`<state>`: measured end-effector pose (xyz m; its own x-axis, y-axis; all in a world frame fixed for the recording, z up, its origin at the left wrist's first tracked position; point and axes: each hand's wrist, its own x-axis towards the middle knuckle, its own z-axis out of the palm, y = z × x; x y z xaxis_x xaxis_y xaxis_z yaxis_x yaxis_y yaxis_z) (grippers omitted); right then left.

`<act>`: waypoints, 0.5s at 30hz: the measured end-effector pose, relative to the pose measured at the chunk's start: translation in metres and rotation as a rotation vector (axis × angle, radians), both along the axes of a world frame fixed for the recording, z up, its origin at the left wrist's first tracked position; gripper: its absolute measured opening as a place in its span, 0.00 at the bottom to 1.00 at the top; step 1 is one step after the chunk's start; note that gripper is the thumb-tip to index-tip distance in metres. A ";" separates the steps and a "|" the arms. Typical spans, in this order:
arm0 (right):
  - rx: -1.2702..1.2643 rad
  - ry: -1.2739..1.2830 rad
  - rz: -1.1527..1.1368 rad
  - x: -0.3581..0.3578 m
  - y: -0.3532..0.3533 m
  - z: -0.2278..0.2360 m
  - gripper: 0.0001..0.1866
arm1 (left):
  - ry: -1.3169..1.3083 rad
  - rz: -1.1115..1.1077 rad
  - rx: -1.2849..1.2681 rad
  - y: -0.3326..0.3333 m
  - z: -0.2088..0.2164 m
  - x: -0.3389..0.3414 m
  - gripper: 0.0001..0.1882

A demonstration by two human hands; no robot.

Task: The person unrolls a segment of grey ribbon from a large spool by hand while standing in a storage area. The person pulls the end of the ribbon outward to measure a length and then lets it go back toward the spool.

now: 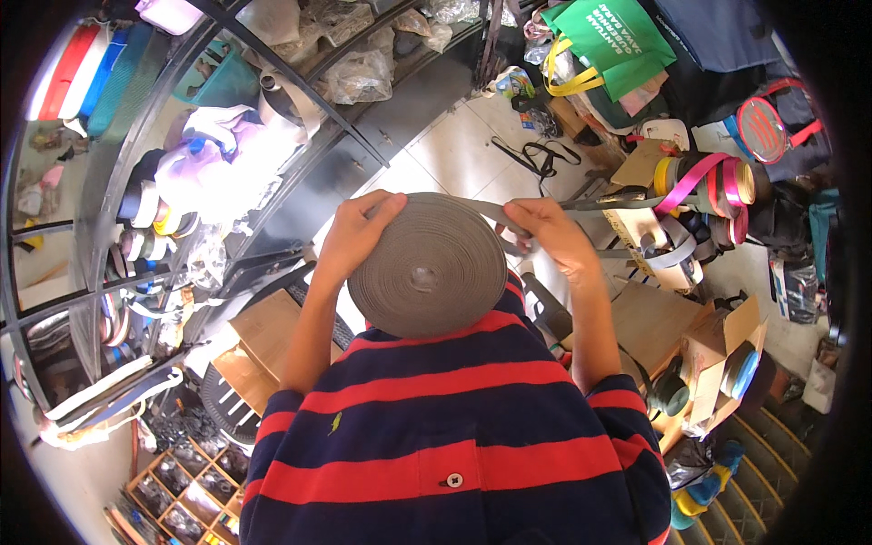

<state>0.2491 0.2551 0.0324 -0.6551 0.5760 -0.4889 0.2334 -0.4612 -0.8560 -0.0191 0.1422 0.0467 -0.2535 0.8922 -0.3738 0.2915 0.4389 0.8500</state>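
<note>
at the far left, rolls of red, white and blue cloth (82,77) stand on a shelf. lower down there is a wooden tray (178,479) with many small boxes in it, and next comes a flat piece of brown cardboard (263,331).

then comes the left hand (356,238). it is holding the top left edge of a big grey roll of strap (427,272), with the thumb on the flat side. the roll is up in front of the striped shirt (436,386), between the two hands. its round face looks up, so the line through its middle points toward the head. the left hand is nearer, as it touches the roll.

a loose strip (483,208) leaves the top of the roll and runs to the right, dipping a little. the right hand (548,232) pinches this strip just beside the roll. i cannot tell if the dark band past that hand is the same strip.

farther right are a pink ribbon (694,183) and an open box (740,327).
</note>
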 end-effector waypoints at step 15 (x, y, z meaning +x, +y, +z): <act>0.328 -0.074 -0.250 -0.052 -0.172 -0.015 0.10 | -0.071 -0.180 0.196 -0.106 0.009 -0.063 0.16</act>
